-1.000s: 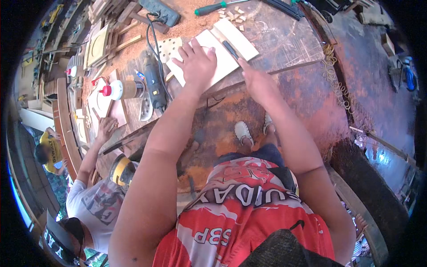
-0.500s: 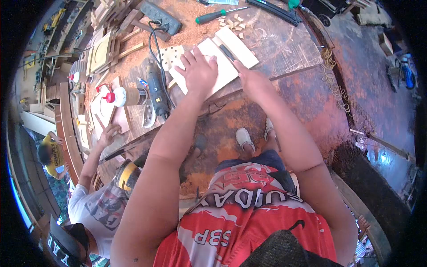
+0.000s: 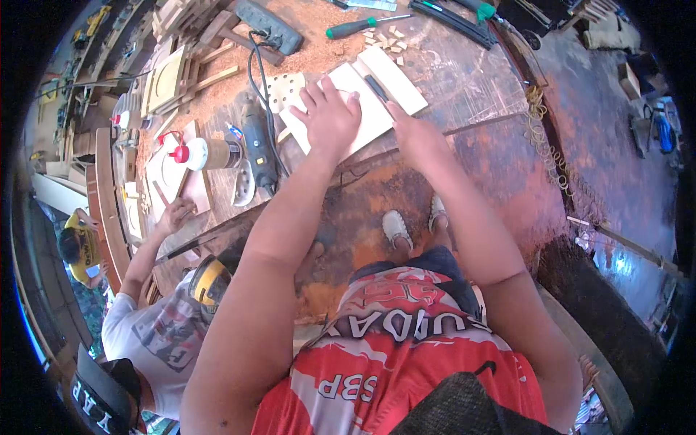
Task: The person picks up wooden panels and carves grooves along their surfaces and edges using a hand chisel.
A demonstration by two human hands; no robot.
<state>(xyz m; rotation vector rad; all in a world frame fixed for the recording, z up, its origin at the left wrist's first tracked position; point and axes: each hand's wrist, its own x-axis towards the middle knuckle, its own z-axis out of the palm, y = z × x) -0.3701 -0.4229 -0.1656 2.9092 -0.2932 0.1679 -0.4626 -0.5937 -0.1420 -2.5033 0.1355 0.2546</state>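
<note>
My left hand (image 3: pixel 333 123) lies flat on a pale wooden board (image 3: pixel 373 130), its fingers spread. In my right hand (image 3: pixel 422 141), the fingers are closed round the near end of a flat dark file (image 3: pixel 376 88). The file rests along a recess in the board, towards its right side. Its grip is hidden inside my hand, and part of the board is covered by my left palm.
Left of the board are a corded rotary tool (image 3: pixel 257 141), a glue bottle (image 3: pixel 206 154) and a perforated pad (image 3: pixel 286 90). Behind lie a screwdriver (image 3: pixel 359 27), wood chips and a power strip (image 3: pixel 272 27). A co-worker's hand (image 3: pixel 177 215) is at the bench's left.
The whole view has shifted slightly. My left hand keeps its place on the board, and my right hand still grips the file, with little visible movement along the recess.
</note>
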